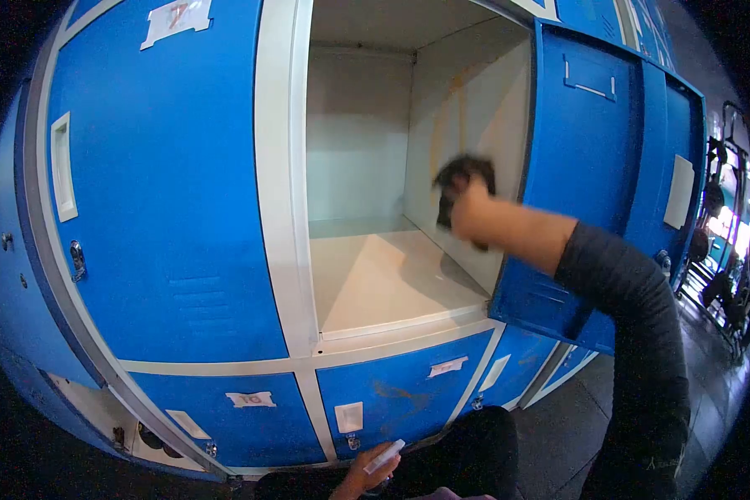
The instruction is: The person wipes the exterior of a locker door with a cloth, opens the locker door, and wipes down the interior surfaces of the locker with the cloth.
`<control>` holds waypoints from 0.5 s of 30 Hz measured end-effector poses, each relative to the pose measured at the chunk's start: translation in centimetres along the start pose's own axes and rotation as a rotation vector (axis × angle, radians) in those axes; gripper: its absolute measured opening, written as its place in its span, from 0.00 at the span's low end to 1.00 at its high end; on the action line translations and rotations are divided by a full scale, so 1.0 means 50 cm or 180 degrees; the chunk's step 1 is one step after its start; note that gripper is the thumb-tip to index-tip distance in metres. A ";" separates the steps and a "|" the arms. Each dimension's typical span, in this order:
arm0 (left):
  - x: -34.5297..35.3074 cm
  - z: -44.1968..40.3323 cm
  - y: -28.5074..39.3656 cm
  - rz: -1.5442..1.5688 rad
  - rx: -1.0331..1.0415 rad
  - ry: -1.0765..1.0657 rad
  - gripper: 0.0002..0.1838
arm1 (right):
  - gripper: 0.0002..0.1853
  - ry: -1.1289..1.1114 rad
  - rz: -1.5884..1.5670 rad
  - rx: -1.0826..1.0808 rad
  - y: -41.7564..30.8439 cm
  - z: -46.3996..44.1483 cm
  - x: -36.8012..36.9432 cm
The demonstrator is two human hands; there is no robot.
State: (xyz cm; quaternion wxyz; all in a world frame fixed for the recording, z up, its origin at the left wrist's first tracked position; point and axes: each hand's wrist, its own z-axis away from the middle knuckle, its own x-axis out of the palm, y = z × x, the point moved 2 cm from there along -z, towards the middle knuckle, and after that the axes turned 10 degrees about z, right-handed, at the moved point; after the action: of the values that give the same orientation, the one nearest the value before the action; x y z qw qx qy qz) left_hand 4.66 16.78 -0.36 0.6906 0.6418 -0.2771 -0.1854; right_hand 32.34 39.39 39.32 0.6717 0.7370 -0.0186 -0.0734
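My right hand (475,215) is closed around a dark cloth (477,164), held before the right inner wall (493,108) of the open locker (354,287), contact unclear, while my left hand (360,478), lower down, clasps a small whitish object (386,456).

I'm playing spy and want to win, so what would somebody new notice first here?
First, probably the open cream-coloured locker compartment at upper centre, with its bright blue metal door swung out to the right. Next, the bare right hand, blurred, holding a crumpled black cloth-like thing near the compartment's pale right inner wall. At the bottom edge, the bare left hand holds a small, narrow, whitish object.
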 end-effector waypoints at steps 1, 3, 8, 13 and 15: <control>-0.001 -0.002 -0.002 -0.0049 0.0044 0.0014 0.20 | 0.26 0.0343 -0.0253 0.0394 0.107 -0.046 -0.011; -0.003 -0.006 -0.007 -0.0143 0.0123 0.0050 0.20 | 0.24 0.0312 -0.0561 0.0614 0.280 0.203 -0.149; -0.017 -0.020 -0.039 -0.0128 0.0640 -0.0046 0.23 | 0.18 0.0452 -0.1417 0.1740 0.480 0.194 -0.169; -0.021 -0.018 -0.028 -0.0337 0.0200 0.0022 0.22 | 0.26 0.0663 -0.0901 0.2359 0.400 0.007 -0.105; -0.013 -0.011 -0.013 -0.0209 0.0240 0.0080 0.20 | 0.31 0.0071 -0.0440 0.2110 0.334 -0.071 -0.078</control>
State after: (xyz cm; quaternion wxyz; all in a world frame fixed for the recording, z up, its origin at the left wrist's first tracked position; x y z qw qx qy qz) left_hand 4.56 17.55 -1.08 0.6629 0.6784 -0.2540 -0.1893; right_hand 30.13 41.75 56.51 0.3891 0.9155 0.0159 -0.1007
